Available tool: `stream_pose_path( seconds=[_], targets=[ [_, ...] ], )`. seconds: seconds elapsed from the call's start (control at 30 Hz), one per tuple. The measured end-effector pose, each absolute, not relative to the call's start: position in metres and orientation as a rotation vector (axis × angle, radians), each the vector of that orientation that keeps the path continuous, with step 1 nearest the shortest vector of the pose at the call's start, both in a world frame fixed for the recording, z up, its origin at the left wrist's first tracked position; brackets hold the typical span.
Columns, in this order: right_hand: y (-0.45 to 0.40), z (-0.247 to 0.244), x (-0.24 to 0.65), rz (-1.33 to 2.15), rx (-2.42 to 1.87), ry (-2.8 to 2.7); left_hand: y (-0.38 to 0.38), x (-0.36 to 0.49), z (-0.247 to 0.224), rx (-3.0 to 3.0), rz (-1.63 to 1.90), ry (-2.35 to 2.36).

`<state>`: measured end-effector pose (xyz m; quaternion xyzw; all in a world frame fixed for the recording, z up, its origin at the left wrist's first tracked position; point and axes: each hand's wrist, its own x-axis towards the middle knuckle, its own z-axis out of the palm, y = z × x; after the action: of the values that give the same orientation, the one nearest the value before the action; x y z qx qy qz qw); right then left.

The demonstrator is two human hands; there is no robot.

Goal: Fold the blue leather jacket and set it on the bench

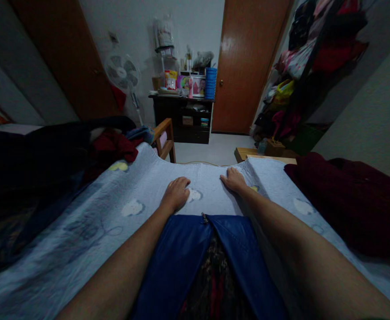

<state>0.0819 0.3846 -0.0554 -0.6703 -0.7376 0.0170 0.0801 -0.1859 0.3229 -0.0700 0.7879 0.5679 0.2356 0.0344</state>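
Observation:
A blue garment (178,249) with a zipper pull at its top edge lies on a light blue blanket (155,173) with cloud shapes. Between its two front panels a dark patterned lining (211,271) with red shows. Just beyond the garment's upper left corner, my left hand (177,194) rests on the blanket, fingers laid out and nothing held. Farther right, near the blanket's far edge, my right hand (234,179) lies on the cloth with its thumb apart from the fingers. Neither hand touches the blue garment.
Dark clothes (31,164) and a red cloth (113,146) are heaped at left. A maroon cloth (348,200) lies at right. Past the bed are a wooden chair (169,138), a fan (123,73), a dark cabinet (165,118) and hanging bags (301,60).

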Motion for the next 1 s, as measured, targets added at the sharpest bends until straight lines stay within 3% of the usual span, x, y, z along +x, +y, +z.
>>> stream_pose_path(
  seconds=[0.17,0.53,0.8,1.0],
  targets=[
    [0.384,-0.047,0.074,-0.112,-1.823,-2.273,0.323,-0.186,-0.069,2.425,0.736,1.744],
    [0.413,-0.044,0.107,-0.052,-2.166,-2.057,0.325,-0.186,-0.071,2.416,0.738,1.752],
    [0.394,-0.066,0.098,0.128,-1.485,-2.701,0.324,-0.186,-0.071,2.420,0.726,1.760],
    [0.416,-0.056,0.109,0.012,-2.112,-2.201,0.324,-0.186,-0.072,2.439,0.746,1.726]
  ],
)
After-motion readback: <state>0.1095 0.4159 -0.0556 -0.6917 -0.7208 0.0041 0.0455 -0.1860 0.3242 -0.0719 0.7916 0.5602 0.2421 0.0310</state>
